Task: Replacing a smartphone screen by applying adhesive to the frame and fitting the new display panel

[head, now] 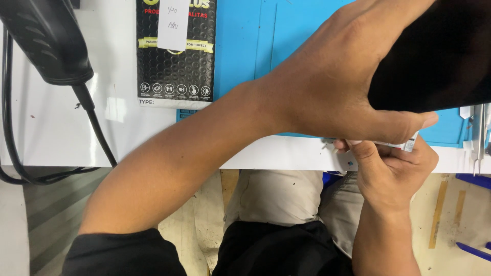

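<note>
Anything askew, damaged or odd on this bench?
Nothing looks damaged or spilled. The left hand grips a black panel over the blue mat; the right hand pinches a small strip at its edge.

One head-worn camera looks steeply down, close over the white bench edge point(286, 153) and lap.

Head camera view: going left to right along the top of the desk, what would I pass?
Black corded tool → black packet with a white label → blue work mat → left hand → dark flat panel it holds → metal tweezers.
</note>
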